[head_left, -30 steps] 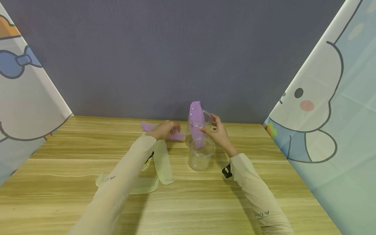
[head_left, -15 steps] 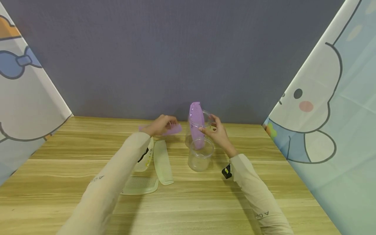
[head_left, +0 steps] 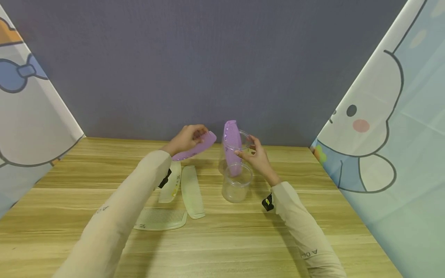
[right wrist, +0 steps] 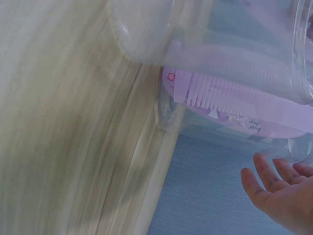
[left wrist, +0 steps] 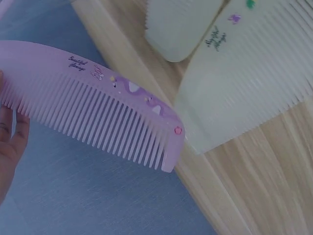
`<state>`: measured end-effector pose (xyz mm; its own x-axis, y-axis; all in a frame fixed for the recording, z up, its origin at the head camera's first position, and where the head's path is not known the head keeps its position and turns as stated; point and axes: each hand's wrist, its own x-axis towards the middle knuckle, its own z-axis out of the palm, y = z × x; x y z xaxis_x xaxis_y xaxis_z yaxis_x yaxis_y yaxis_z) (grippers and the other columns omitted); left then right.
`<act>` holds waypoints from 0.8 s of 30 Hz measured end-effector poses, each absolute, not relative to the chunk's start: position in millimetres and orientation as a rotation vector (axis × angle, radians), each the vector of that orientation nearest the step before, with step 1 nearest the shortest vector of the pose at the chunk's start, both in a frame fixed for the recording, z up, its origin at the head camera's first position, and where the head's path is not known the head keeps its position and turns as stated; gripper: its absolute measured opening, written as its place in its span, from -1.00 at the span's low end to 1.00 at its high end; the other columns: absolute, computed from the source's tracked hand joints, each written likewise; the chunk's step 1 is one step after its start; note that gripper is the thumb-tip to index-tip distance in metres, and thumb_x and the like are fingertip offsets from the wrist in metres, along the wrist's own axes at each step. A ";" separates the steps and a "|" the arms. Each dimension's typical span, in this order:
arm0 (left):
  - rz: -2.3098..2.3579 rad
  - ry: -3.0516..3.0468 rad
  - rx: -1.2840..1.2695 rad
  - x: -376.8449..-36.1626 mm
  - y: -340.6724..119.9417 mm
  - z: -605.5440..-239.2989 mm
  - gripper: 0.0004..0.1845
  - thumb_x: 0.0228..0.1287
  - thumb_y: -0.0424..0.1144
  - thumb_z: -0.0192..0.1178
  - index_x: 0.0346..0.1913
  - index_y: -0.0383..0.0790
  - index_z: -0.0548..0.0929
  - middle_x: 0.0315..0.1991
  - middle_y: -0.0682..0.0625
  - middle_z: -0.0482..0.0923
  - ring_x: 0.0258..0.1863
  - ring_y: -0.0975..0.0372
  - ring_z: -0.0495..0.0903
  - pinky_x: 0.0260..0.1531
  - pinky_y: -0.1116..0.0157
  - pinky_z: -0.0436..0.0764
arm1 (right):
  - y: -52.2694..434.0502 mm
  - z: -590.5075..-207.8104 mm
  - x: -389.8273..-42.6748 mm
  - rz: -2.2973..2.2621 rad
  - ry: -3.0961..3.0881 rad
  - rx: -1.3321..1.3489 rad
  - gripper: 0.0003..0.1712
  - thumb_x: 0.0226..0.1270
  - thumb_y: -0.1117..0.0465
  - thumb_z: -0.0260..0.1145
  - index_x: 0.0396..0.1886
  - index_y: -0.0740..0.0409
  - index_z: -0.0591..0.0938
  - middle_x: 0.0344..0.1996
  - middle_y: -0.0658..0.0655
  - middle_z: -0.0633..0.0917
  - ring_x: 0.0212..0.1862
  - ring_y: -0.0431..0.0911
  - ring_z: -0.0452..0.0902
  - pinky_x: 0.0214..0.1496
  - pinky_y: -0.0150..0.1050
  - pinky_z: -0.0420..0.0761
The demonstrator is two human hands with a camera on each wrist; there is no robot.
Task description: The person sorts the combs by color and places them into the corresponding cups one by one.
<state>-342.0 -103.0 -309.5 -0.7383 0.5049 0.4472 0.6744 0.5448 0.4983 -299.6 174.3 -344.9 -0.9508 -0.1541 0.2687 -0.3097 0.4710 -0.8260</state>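
Note:
My left hand (head_left: 187,138) pinches a purple comb (head_left: 201,147), holding it slanted above the back of the table. In the left wrist view that comb (left wrist: 107,110) shows its teeth and printed flowers, with my fingertips (left wrist: 17,139) at its end. My right hand (head_left: 258,156) holds the rim of the rear clear plastic jar (head_left: 246,146), thumb in front and fingers behind. Inside this jar leans purple comb material (head_left: 232,137), rising above the rim; the right wrist view shows its teeth (right wrist: 220,95) through the plastic. A second clear jar (head_left: 235,192) stands just in front.
Pale green combs lie left of the jars: one upright in view (head_left: 193,193), one beside it (head_left: 171,187), and one crosswise (head_left: 161,219), partly under my left sleeve (head_left: 114,216). A grey wall (head_left: 194,69) rises behind the table (head_left: 222,247).
My left hand has lifted the purple comb off the table, moving up and slightly left, and the comb now tilts with its right end higher. The right hand and both jars stay put.

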 end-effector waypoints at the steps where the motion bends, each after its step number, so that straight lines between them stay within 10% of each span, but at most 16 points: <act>1: -0.991 -2.527 -0.974 -341.1 -103.5 -306.9 -0.74 0.08 -0.50 0.21 -0.11 -0.34 0.57 -0.24 -0.20 0.60 -0.31 0.06 0.59 -0.23 0.14 0.58 | 174.4 -344.9 -299.8 1.486 -2.559 0.408 -0.04 0.09 0.04 0.38 0.38 0.14 0.06 0.35 0.20 0.22 0.27 0.18 0.23 0.23 0.09 0.36; 24: -1.410 -2.284 -0.713 -334.0 -102.3 -265.7 -0.67 0.12 -0.44 0.22 -0.02 -0.41 0.49 -0.19 -0.27 0.52 -0.28 -0.02 0.60 -0.24 0.22 0.63 | 175.2 -344.8 -299.4 1.478 -2.556 0.414 -0.04 0.09 0.04 0.38 0.38 0.14 0.07 0.36 0.20 0.21 0.26 0.19 0.24 0.21 0.09 0.38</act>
